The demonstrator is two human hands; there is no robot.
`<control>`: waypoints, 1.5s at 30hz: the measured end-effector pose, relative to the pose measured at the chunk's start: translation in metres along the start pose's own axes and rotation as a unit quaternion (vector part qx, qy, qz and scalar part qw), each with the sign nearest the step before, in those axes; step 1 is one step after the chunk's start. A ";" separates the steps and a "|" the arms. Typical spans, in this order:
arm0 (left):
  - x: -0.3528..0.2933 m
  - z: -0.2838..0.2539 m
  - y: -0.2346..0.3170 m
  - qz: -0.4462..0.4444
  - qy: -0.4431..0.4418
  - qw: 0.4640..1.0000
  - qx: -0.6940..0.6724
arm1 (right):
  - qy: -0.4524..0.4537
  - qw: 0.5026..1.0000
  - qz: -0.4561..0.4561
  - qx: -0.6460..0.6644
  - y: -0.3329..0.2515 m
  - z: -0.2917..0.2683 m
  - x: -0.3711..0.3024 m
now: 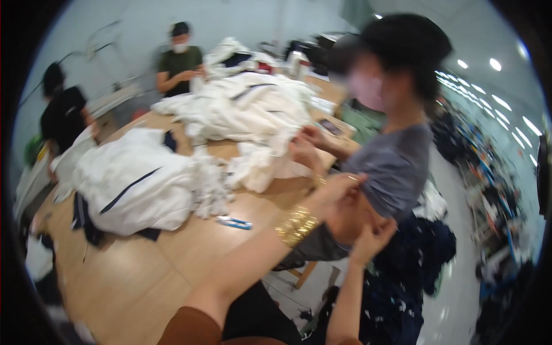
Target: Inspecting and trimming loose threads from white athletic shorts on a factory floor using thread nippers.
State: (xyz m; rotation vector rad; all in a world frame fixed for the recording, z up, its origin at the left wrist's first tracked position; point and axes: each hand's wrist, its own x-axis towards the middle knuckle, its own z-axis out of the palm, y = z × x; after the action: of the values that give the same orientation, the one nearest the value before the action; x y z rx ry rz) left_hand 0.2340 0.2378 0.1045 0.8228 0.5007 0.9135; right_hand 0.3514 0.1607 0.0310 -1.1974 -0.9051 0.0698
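My left hand [344, 192], with gold bangles [297, 226] on its wrist, pinches the hem of the grey T-shirt sleeve [397, 172] worn by the co-worker on my right. Lower on the same sleeve, the fingers of my right hand [372, 240] are closed at its edge. The co-worker's upper arm shows between my two hands. That person's own hands [307, 146] are at white fabric [259, 164] on the table. What exactly lies between my fingertips is blurred.
White garments with dark trim [135, 181] are heaped on the wooden table [138, 282], near a small blue tool [234, 222]. Dark cloth [402, 287] is piled on the floor at right. Two more people [179, 63] stand across the table. A phone [329, 127] lies near its far right edge.
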 end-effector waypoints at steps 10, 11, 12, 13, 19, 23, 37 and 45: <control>-0.008 -0.018 -0.068 0.065 -0.050 0.996 -0.028 | -0.041 0.988 0.096 0.111 -0.031 -0.021 0.027; -0.010 -0.016 -0.074 0.065 -0.043 0.996 -0.035 | -0.032 0.982 0.114 0.147 -0.030 -0.022 0.029; -0.009 -0.015 -0.068 0.101 -0.027 0.994 0.012 | -0.015 0.974 0.123 0.191 -0.030 -0.015 0.031; -0.008 -0.015 -0.063 0.138 -0.011 0.989 0.059 | -0.009 0.977 0.124 0.175 -0.030 -0.018 0.030; -0.021 -0.013 -0.056 0.053 -0.029 0.998 0.008 | -0.015 0.989 0.091 0.112 -0.028 -0.027 0.021; -0.031 -0.010 -0.050 0.059 -0.057 0.997 0.012 | -0.004 0.996 0.063 0.066 -0.016 -0.023 0.003; -0.037 -0.013 -0.069 0.079 -0.074 0.992 0.062 | -0.006 0.995 0.061 0.080 -0.013 -0.020 -0.010; -0.153 -0.070 -0.107 -0.055 -0.133 0.983 0.113 | -0.039 0.995 0.051 0.083 0.002 -0.029 0.003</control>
State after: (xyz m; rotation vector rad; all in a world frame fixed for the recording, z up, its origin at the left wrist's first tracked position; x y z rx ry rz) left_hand 0.1569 0.0993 -0.0160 1.0956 0.4139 0.6395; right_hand 0.3725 0.1402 0.0289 -1.0913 -0.8878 0.2693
